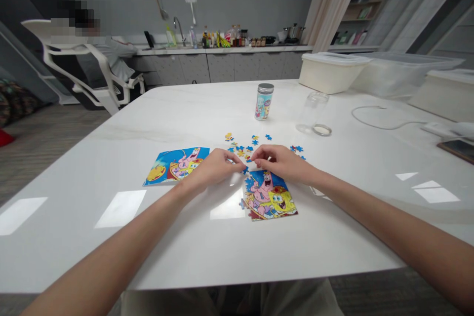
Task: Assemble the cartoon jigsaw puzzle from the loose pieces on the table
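Observation:
A partly joined cartoon jigsaw puzzle (272, 197) lies on the white table, with a yellow square figure and a pink figure on it; its left edge is uneven. My left hand (222, 165) is closed in a pinch on a small blue puzzle piece (245, 170) at the puzzle's upper left corner. Just above the puzzle, my right hand (277, 160) is curled, thumb and forefinger together at another blue puzzle piece (249, 160). Left of my left hand lies a picture sheet (177, 164) with the same scene. Several loose pieces (240, 148) are scattered beyond my hands.
A printed tin (264, 102) stands further back, beside a clear jar (314, 111) and a ring lid (322, 130). Storage boxes (331, 73), a white cable (385, 123) and a phone (457, 150) are at the right. A person sits in a white chair (107, 74) at the back left.

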`<action>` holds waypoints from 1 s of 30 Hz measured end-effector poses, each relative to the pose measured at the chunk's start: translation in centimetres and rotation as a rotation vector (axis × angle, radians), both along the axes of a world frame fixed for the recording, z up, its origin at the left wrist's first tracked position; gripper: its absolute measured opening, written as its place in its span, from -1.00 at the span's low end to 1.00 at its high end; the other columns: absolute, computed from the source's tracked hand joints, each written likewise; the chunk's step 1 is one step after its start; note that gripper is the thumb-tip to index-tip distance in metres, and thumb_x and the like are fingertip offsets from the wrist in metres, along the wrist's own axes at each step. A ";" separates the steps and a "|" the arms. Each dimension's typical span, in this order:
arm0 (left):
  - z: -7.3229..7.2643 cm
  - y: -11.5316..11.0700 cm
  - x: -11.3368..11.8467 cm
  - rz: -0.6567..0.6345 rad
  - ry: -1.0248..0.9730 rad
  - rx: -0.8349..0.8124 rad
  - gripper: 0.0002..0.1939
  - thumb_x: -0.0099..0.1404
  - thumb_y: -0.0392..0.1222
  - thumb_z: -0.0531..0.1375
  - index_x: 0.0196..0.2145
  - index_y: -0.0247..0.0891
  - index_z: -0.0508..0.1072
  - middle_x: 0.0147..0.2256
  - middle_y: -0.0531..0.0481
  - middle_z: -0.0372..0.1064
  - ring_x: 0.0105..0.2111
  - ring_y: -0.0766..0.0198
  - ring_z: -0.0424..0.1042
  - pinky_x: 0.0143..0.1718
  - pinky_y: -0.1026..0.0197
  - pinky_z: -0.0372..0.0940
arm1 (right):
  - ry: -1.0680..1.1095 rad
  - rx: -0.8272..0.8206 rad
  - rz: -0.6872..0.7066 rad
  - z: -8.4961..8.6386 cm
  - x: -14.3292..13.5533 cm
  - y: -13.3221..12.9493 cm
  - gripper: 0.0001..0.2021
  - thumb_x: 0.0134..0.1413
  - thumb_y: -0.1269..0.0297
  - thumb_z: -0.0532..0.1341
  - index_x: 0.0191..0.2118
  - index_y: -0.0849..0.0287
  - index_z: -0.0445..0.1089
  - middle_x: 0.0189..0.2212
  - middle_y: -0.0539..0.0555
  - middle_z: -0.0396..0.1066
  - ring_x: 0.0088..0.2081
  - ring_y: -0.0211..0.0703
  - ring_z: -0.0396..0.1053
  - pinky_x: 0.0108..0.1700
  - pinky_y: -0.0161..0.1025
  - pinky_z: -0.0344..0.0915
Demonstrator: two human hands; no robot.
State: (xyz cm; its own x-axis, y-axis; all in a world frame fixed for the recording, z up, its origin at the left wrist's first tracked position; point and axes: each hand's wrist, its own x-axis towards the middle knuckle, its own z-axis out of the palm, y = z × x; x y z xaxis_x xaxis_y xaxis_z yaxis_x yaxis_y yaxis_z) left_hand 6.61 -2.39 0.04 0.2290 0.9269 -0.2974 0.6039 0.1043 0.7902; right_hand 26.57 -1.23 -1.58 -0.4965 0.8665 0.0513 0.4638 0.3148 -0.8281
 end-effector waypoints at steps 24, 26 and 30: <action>-0.7 1.3 -2.6 0.020 0.624 0.562 -0.78 0.24 -0.16 0.00 -0.28 -0.20 0.43 -0.60 0.01 0.33 -0.42 0.12 0.38 -0.36 0.19 0.16 | -0.266 0.190 -0.124 0.5 2.0 2.0 -0.81 0.02 0.46 0.18 -0.25 0.19 0.50 -0.40 0.05 0.49 -0.39 -0.25 0.37 -0.29 -0.28 0.28; -0.9 1.5 -2.9 0.005 0.661 0.537 -0.78 0.24 -0.17 0.00 -0.28 -0.20 0.42 -0.57 -0.01 0.36 -0.39 0.09 0.40 -0.36 0.19 0.18 | -0.251 0.157 -0.106 0.2 2.1 2.2 -0.83 0.03 0.45 0.18 -0.26 0.21 0.49 -0.41 0.06 0.48 -0.39 -0.24 0.38 -0.29 -0.29 0.28; -0.8 1.6 -2.9 0.012 0.650 0.508 -0.79 0.24 -0.17 0.00 -0.28 -0.20 0.41 -0.55 -0.01 0.38 -0.39 0.11 0.42 -0.39 0.20 0.18 | -0.290 0.227 -0.096 -0.4 2.2 2.4 -0.85 0.01 0.46 0.19 -0.32 0.20 0.51 -0.39 0.07 0.45 -0.39 -0.24 0.35 -0.28 -0.28 0.27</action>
